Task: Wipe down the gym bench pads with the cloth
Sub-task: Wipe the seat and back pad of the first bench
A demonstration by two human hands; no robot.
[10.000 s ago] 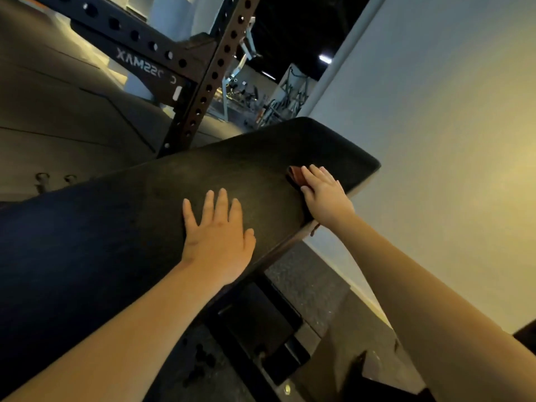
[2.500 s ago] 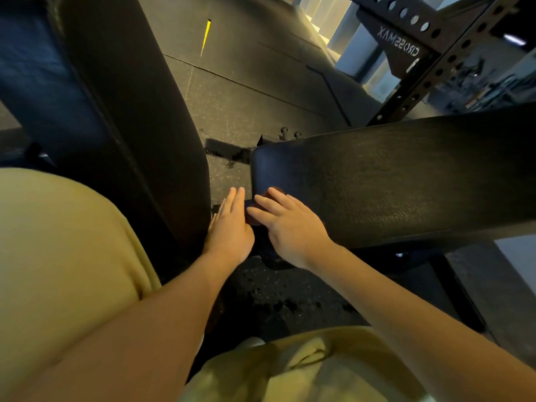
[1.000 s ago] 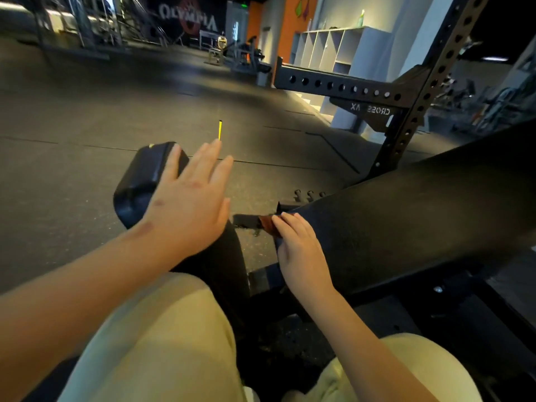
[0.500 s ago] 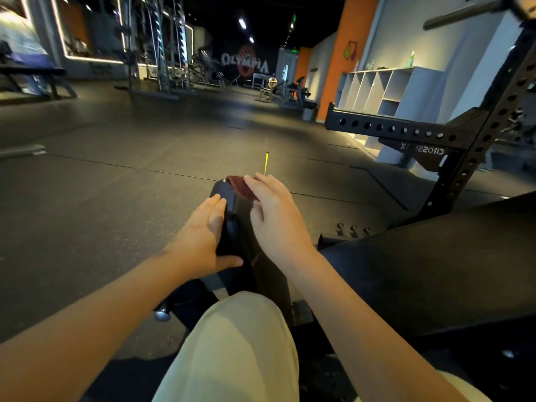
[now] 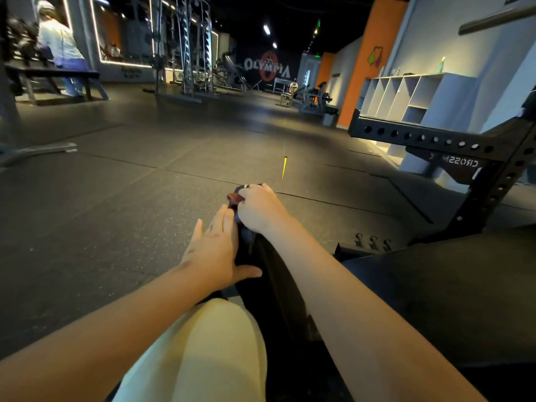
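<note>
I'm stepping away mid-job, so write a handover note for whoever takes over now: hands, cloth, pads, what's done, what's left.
Left hand: open, flat against the side of the upright pad.
Right hand: grips the cloth, holding it on that pad's top end.
Long pad: to the right, no hand on it.
Done: long pad was wiped earlier.
Left: probably the upright pad, from its top end downward; how much of it is wiped cannot be told.

Dim gym; warm light from right; wide-angle edge distortion
</note>
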